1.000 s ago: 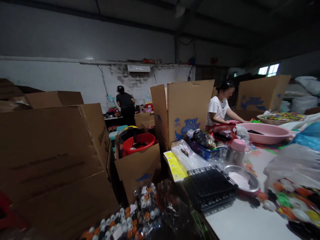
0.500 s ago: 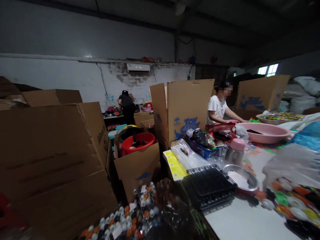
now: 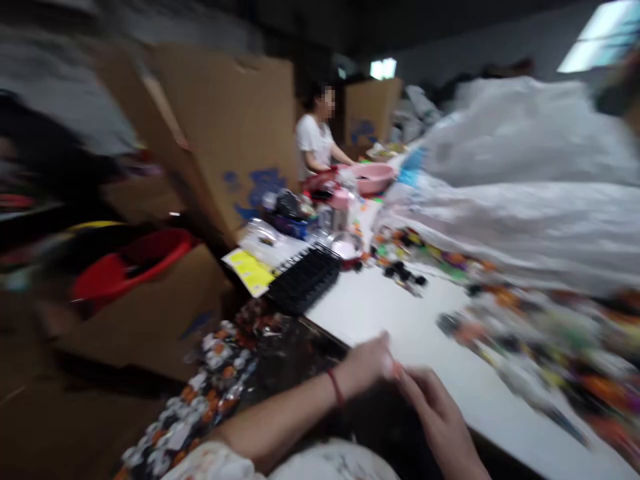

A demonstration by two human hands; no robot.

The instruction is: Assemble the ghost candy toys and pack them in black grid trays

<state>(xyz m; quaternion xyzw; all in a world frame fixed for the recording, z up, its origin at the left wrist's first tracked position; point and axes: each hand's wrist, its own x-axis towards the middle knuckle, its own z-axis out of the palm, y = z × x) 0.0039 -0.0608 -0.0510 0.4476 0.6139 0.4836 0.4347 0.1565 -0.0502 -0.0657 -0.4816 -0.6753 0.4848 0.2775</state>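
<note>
Left hand [image 3: 366, 363], right hand [image 3: 443, 407] met; fingers' grip unclear | bagged pieces [image 3: 213, 393] lay 9 o'clock | loose pieces [image 3: 565, 333] remained, 3 o'clock

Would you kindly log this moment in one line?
left hand, right hand: close together | grip: unclear, blurred | black trays: on white table

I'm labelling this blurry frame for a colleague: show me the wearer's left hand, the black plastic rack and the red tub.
Left hand [image 3: 367, 364]: head view, middle of the hand.
Black plastic rack [image 3: 306, 279]: head view, upper surface.
Red tub [image 3: 99, 281]: head view, outer wall.
</note>
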